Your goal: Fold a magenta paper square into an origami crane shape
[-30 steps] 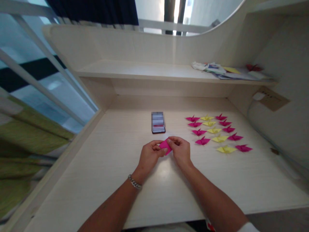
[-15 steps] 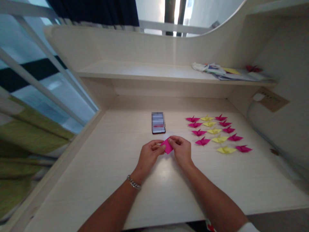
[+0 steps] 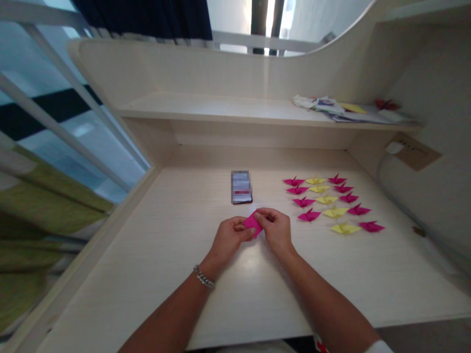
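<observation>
Between my two hands is a small piece of folded pink paper (image 3: 252, 223), held just above the desk. My left hand (image 3: 231, 235) pinches its left and lower side, thumb on top. My right hand (image 3: 275, 228) grips the upper right edge between thumb and fingers; the curled fingers partly hide the paper. Beyond my hands lies a phone (image 3: 241, 187) with a blurred screen. To the right, pink origami cranes (image 3: 309, 215) and yellow origami cranes (image 3: 335, 212) stand in columns on the desk.
A shelf (image 3: 206, 109) runs along the back of the pale desk (image 3: 154, 274), with papers (image 3: 353, 112) piled at its right. A plug and cable (image 3: 395, 147) hang from the right wall socket. Metal rails (image 3: 66, 63) border the left side.
The pink paper has tilted and shifted slightly left between my fingers. My left hand has moved a little down and right, its thumb further along the paper. My right hand has barely moved.
</observation>
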Motion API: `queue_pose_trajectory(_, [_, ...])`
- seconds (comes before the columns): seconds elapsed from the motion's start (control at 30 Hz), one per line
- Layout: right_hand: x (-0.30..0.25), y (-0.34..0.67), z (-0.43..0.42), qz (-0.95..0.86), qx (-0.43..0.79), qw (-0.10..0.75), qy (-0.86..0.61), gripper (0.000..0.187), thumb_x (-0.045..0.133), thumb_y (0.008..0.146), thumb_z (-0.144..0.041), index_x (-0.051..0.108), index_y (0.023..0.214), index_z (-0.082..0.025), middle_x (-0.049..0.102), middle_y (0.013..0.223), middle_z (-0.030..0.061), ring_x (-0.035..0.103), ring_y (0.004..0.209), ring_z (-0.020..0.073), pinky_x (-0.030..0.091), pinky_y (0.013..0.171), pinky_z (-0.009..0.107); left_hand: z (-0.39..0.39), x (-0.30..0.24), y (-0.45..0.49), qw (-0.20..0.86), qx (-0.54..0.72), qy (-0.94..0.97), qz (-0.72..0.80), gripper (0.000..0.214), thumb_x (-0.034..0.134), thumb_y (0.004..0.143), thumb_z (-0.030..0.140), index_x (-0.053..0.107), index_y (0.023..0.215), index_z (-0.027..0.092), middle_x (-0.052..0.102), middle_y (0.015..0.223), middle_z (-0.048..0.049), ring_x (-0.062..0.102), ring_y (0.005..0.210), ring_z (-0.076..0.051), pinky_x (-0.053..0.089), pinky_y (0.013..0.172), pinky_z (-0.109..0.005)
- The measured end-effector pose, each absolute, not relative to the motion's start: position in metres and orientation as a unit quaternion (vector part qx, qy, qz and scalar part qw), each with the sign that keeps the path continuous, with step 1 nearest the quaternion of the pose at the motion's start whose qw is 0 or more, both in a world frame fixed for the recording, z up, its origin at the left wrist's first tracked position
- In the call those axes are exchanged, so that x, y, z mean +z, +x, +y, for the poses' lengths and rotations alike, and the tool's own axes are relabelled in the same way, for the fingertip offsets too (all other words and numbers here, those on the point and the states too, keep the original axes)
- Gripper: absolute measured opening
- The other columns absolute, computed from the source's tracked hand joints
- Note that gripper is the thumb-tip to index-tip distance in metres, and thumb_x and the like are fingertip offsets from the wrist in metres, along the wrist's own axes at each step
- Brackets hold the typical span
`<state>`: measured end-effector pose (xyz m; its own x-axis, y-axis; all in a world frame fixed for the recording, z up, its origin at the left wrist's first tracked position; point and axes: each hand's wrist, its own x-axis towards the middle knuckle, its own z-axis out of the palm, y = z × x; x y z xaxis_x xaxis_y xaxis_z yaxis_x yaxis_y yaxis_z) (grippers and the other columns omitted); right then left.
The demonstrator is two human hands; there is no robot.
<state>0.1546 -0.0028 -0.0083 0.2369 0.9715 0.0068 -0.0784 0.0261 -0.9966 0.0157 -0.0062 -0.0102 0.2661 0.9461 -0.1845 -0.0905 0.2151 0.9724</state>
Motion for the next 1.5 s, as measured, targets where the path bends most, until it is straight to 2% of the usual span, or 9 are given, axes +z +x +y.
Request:
queue_pose_trajectory(0.23, [-0.008, 0.155, -0.001, -0.421, 0.443, 0.583, -0.536, 0.019, 0.069, 0.066, -0.028, 0.072, 0.079, -0.015, 0.072, 0.073, 0.0056, 0.064, 0.064, 0.0173, 0.050, 0.061, 0.029, -0.007, -0.012, 0.016, 0.620, 0.405, 0.495, 0.453, 0.028, 0.077, 0.060, 0.020, 0.066, 0.085, 0.012, 0.070, 0.076, -0.0069, 0.063, 0.065, -0.015, 0.047, 0.061, -0.025])
queue_pose_trajectory(0.6, [-0.007, 0.157, -0.002, -0.428, 0.435, 0.576, -0.544, 0.020, 0.068, 0.068, -0.030, 0.072, 0.081, -0.016, 0.072, 0.073, 0.0058, 0.064, 0.063, 0.0175, 0.050, 0.059, 0.028, -0.010, -0.013, 0.018, 0.644, 0.383, 0.500, 0.435, 0.034, 0.073, 0.067, 0.025, 0.060, 0.095, 0.012, 0.068, 0.068, -0.0053, 0.063, 0.060, -0.016, 0.050, 0.062, -0.029])
queue_pose_trajectory(1.0, [-0.006, 0.158, -0.001, -0.424, 0.453, 0.574, -0.535, 0.021, 0.069, 0.068, -0.031, 0.071, 0.081, -0.015, 0.071, 0.073, 0.0059, 0.064, 0.064, 0.0178, 0.050, 0.060, 0.028, -0.009, -0.018, 0.020, 0.620, 0.407, 0.504, 0.442, 0.043, 0.075, 0.062, 0.019, 0.054, 0.099, 0.014, 0.069, 0.070, -0.0044, 0.064, 0.062, -0.016, 0.049, 0.061, -0.028])
queue_pose_trajectory(1.1, [-0.005, 0.157, 0.000, -0.405, 0.493, 0.575, -0.512, 0.028, 0.072, 0.065, -0.031, 0.069, 0.088, -0.015, 0.072, 0.076, 0.0064, 0.065, 0.067, 0.0180, 0.050, 0.063, 0.028, -0.009, -0.017, 0.021, 0.622, 0.421, 0.484, 0.448, 0.046, 0.076, 0.060, 0.018, 0.051, 0.099, 0.014, 0.069, 0.070, -0.0040, 0.064, 0.061, -0.016, 0.049, 0.062, -0.028])
queue_pose_trajectory(1.23, [-0.005, 0.154, -0.001, -0.350, 0.571, 0.577, -0.468, 0.054, 0.080, 0.056, -0.027, 0.062, 0.106, -0.016, 0.071, 0.079, 0.0051, 0.065, 0.069, 0.0174, 0.049, 0.066, 0.029, -0.007, -0.010, 0.019, 0.609, 0.460, 0.459, 0.453, 0.049, 0.077, 0.061, 0.018, 0.050, 0.102, 0.014, 0.070, 0.071, -0.0049, 0.065, 0.063, -0.017, 0.051, 0.064, -0.029])
queue_pose_trajectory(1.27, [-0.005, 0.153, -0.001, -0.342, 0.589, 0.571, -0.458, 0.056, 0.081, 0.054, -0.027, 0.062, 0.105, -0.016, 0.071, 0.079, 0.0048, 0.065, 0.069, 0.0173, 0.048, 0.066, 0.029, -0.006, -0.008, 0.018, 0.602, 0.473, 0.457, 0.453, 0.051, 0.077, 0.061, 0.019, 0.050, 0.103, 0.013, 0.070, 0.071, -0.0050, 0.066, 0.063, -0.017, 0.051, 0.065, -0.029])
queue_pose_trajectory(1.33, [-0.007, 0.151, -0.002, -0.351, 0.618, 0.547, -0.443, 0.046, 0.081, 0.053, -0.029, 0.066, 0.094, -0.015, 0.071, 0.076, 0.0048, 0.063, 0.068, 0.0165, 0.047, 0.066, 0.028, -0.006, -0.004, 0.017, 0.586, 0.493, 0.451, 0.457, 0.053, 0.078, 0.061, 0.022, 0.049, 0.105, 0.013, 0.071, 0.071, -0.0052, 0.066, 0.063, -0.017, 0.051, 0.066, -0.029])
queue_pose_trajectory(1.4, [-0.008, 0.149, -0.004, -0.378, 0.624, 0.519, -0.445, 0.031, 0.079, 0.056, -0.033, 0.069, 0.077, -0.013, 0.069, 0.070, 0.0043, 0.059, 0.063, 0.0141, 0.043, 0.062, 0.026, -0.006, -0.002, 0.016, 0.576, 0.506, 0.445, 0.463, 0.054, 0.078, 0.062, 0.024, 0.049, 0.106, 0.013, 0.071, 0.073, -0.0059, 0.066, 0.063, -0.017, 0.052, 0.066, -0.029])
queue_pose_trajectory(1.5, [-0.007, 0.150, -0.006, -0.399, 0.609, 0.506, -0.463, 0.024, 0.075, 0.061, -0.036, 0.069, 0.065, -0.013, 0.065, 0.059, 0.0018, 0.050, 0.052, 0.0098, 0.035, 0.053, 0.024, -0.006, -0.001, 0.016, 0.574, 0.511, 0.439, 0.466, 0.055, 0.079, 0.062, 0.027, 0.048, 0.106, 0.014, 0.072, 0.073, -0.0060, 0.066, 0.064, -0.017, 0.052, 0.066, -0.028])
